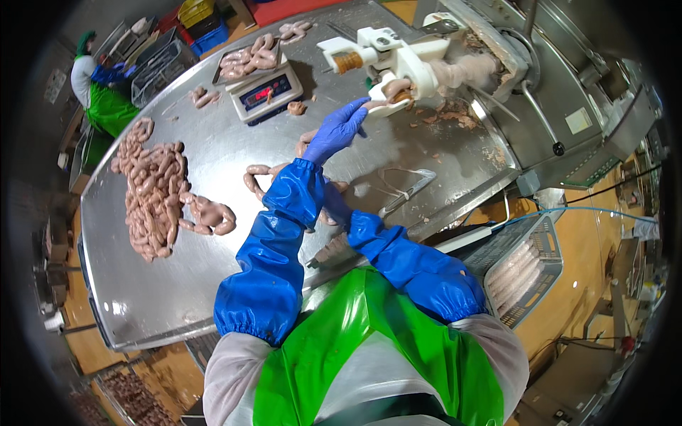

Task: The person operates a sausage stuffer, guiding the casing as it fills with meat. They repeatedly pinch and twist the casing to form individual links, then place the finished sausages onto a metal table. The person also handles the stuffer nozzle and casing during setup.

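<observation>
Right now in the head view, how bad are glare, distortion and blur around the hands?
Head view: strong fisheye, the steel table edges bow and black vignette fills the corners; broad soft glare on the tabletop near the scale, nothing washed out; left hand sharp at the white sausage nozzle; right hand mostly hidden behind the left sleeve; the pile of sausage links is crisp.

The surface is brushed steel, dully shiny and smeared in places. The left hand wears a thin matt blue rubber glove, while the sleeves are glossy wet-looking blue plastic and the apron shiny green plastic. The sausages look smooth, pink and moist; the nozzle is white plastic.
</observation>
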Available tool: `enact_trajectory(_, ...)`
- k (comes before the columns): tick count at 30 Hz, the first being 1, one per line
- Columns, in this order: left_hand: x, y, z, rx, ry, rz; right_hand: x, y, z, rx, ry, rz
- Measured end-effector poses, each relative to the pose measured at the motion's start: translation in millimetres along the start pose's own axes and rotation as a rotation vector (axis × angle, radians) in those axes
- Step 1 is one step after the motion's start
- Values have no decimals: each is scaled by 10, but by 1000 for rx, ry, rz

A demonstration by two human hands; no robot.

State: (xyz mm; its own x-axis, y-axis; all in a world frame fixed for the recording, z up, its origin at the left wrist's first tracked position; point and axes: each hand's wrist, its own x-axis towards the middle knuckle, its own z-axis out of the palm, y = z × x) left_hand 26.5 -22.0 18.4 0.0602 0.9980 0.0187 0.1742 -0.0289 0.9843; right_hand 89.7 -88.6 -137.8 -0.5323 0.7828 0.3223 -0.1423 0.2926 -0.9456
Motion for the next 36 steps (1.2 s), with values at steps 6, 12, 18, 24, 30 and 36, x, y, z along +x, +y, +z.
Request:
enact_trajectory(6, -607, -409, -779, 143, -183, -405, 441, -497, -845, 673, 220, 245)
enact_trajectory(12, -239, -368, -385, 606, 195, 323, 472, -447, -177, 553, 264, 598)
enact_trajectory(18, -296, -394, -338, 211, -5, -77, -41, -397, 30, 475, 87, 554)
enact_trajectory(24, -297, -670, -898, 782, -321, -184, 674, -532, -929, 921, 298, 145)
enact_trajectory(30, 247, -235, -114, 79, 71, 189, 115, -342, 89, 316, 283, 386)
enact_trajectory(36, -226, -414, -735, 143, -345, -264, 340, -517, -655, 482, 282, 250)
